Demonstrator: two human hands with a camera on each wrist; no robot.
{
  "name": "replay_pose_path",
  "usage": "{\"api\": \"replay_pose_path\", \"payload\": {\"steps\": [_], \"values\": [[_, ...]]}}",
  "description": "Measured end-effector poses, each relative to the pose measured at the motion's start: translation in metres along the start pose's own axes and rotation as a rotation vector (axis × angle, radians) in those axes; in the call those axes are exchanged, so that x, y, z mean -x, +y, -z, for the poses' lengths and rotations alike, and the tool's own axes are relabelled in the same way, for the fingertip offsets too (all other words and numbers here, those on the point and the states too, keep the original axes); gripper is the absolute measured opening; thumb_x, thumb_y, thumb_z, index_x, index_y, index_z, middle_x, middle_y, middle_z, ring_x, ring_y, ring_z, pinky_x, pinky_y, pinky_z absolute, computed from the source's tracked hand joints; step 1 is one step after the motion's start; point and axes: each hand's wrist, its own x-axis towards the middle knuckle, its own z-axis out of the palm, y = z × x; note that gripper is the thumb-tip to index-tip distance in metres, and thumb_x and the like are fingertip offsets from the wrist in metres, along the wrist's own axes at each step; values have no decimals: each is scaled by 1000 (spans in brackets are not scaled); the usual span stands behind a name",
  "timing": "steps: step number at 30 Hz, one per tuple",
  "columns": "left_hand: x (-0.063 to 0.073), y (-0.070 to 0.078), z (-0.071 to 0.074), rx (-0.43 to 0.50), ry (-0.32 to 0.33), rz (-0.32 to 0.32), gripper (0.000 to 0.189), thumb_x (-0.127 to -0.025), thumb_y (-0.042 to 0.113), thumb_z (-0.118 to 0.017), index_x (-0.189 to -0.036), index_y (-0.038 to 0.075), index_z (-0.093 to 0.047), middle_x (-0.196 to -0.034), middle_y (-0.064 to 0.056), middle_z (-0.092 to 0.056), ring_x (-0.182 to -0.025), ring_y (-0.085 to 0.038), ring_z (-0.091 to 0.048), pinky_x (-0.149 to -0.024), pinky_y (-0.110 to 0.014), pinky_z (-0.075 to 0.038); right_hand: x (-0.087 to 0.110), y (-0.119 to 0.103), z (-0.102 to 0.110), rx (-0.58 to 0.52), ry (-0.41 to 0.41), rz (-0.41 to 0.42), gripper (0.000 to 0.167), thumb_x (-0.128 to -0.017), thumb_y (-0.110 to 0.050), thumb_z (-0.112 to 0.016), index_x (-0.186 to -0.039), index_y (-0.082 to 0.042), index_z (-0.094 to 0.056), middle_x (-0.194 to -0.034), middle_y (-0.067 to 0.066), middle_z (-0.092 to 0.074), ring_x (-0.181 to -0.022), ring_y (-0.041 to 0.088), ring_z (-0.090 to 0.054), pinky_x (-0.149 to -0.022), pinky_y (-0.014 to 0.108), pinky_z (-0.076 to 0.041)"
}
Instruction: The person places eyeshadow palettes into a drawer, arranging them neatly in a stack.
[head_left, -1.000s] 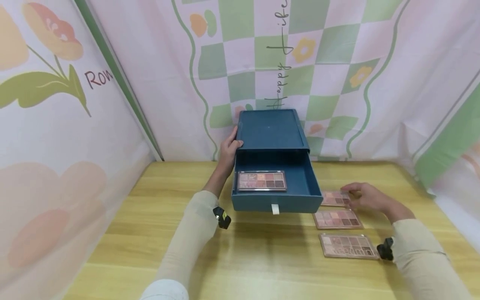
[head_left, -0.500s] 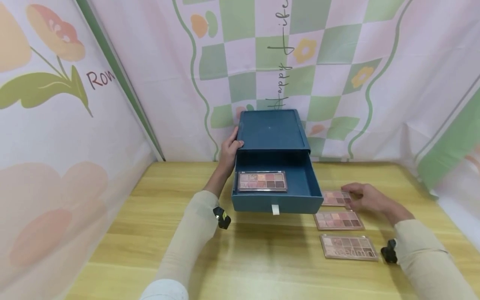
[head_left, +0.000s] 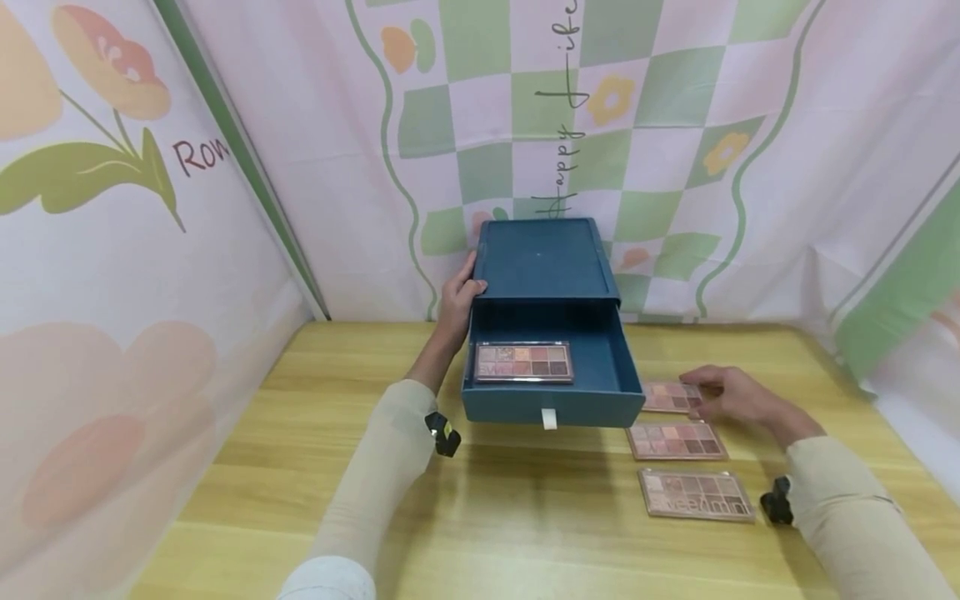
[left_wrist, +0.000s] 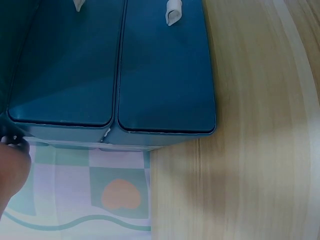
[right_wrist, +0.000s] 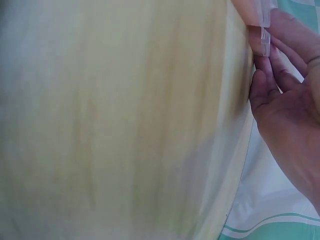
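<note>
A dark blue drawer unit (head_left: 542, 260) stands against the backdrop, its top drawer (head_left: 553, 408) pulled out. An eyeshadow palette (head_left: 523, 362) lies at the left inside this drawer. My left hand (head_left: 455, 304) rests along the unit's left side, fingers extended, thumb at the top edge. To the right, my right hand (head_left: 738, 398) pinches the right end of the farthest eyeshadow palette (head_left: 667, 396). In the right wrist view, the palette's clear plastic edge (right_wrist: 265, 41) shows between thumb and fingers. A middle palette (head_left: 677, 441) and a near palette (head_left: 696, 494) lie on the table.
Two closed lower drawers are visible in the left wrist view, an upper one (left_wrist: 67, 65) and a lower one (left_wrist: 165, 75), each with a pale pull tab. The wooden table (head_left: 525, 533) meets a patterned cloth backdrop (head_left: 337, 167).
Neither hand has visibly shifted its hold. The right wrist has moved slightly right since the earliest frame, and the palettes stay in place.
</note>
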Motion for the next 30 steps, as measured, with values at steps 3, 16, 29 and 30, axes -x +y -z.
{"api": "replay_pose_path", "payload": {"steps": [3, 16, 29, 30], "values": [[0, 0, 0, -1, 6, 4, 73, -87, 15, -47, -157, 2, -34, -167, -15, -31, -158, -27, -25, -129, -43, -21, 0, 0, 0, -2, 0, -26, 63, -79, -17, -84, -132, 8, -62, -134, 32, -61, -118, 34, -62, -85, 11, -46], [0, -3, 0, 3, -7, -8, 73, -87, 15, -47, -158, 3, -34, -167, -13, -31, -157, -26, -26, -128, -43, -24, 5, 3, 0, -62, 16, -114, 69, -79, -19, -84, -136, 8, -58, -117, 22, -67, -89, 3, -54, -75, 18, -48], [-1, -1, 3, 5, -3, -6, 72, -87, 11, -48, -157, 3, -34, -166, -14, -32, -156, -26, -28, -127, -43, -25, 6, -1, 0, -72, 35, -152, 70, -80, -24, -85, -136, 8, -59, -124, 26, -66, -92, 1, -56, -77, 17, -50], [0, -1, 3, 4, -6, -4, 72, -88, 11, -48, -157, 4, -34, -167, -14, -31, -156, -26, -28, -127, -43, -25, 6, -2, 1, -71, 34, -159, 70, -81, -26, -85, -137, 8, -58, -125, 26, -66, -93, 1, -56, -77, 17, -50]]}}
